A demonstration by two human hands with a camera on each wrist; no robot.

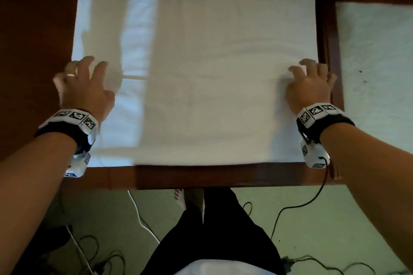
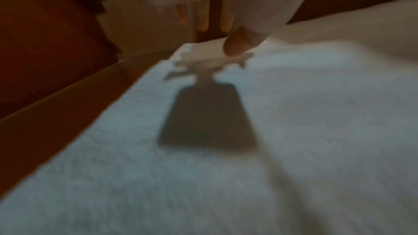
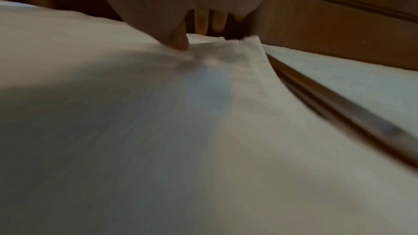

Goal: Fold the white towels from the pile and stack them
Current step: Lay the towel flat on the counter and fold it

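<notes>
A large white towel (image 1: 201,73) lies spread flat on a dark wooden table (image 1: 223,176), with a faint crease line across its middle. My left hand (image 1: 85,82) is over the towel's left edge, blurred, fingers spread and fairly straight. In the left wrist view the left hand (image 2: 217,29) has its thumb tip touching the towel (image 2: 226,167) near its edge. My right hand (image 1: 310,82) sits at the towel's right edge with curled fingers and small wrinkles beside it. Seen from the right wrist, the right hand (image 3: 196,31) pinches a raised bit of towel (image 3: 181,131).
A second white textured cloth (image 1: 375,62) lies to the right, past the table's raised wooden rim (image 1: 335,73). The table's near edge is close to my legs (image 1: 212,230). Several cables (image 1: 301,203) trail over the green floor below.
</notes>
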